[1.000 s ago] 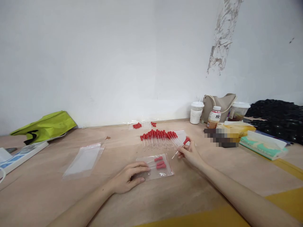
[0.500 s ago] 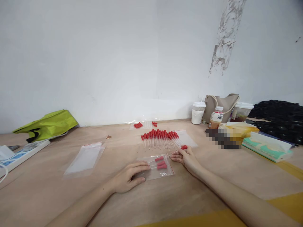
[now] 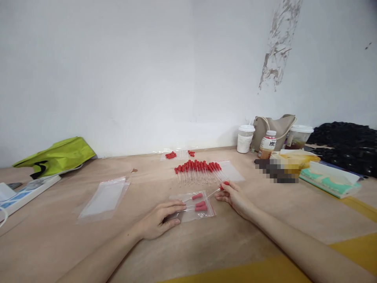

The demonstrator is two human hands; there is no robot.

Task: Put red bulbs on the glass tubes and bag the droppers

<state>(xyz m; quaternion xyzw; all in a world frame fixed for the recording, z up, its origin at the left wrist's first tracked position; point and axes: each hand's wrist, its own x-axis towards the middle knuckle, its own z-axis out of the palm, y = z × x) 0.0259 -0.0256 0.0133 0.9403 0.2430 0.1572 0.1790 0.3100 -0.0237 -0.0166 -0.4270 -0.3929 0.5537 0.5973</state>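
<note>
In the lower centre of the frame the left hand (image 3: 159, 221) lies palm down, fingers loosely extended and thumb apart, grasping nothing, its fingertips resting on the left part of a flat clear plastic zip bag with a red-lined edge (image 3: 191, 219). Inside that bag, three slim droppers with red bulbs and thin clear stems (image 3: 201, 208) lie with their bulbs to the right. Right of centre, the right hand (image 3: 237, 198) has its thumb and fingers closed in a pinch on a single red-bulbed dropper with a pale stem (image 3: 225, 184); the stem slants down-left to the bag's right edge, and I cannot tell whether its tip is inside. Just above, mid-frame, a fanned row of red-bulbed, clear-stemmed droppers (image 3: 200, 166) lies on the brown paper-covered counter (image 3: 165, 257)
</note>
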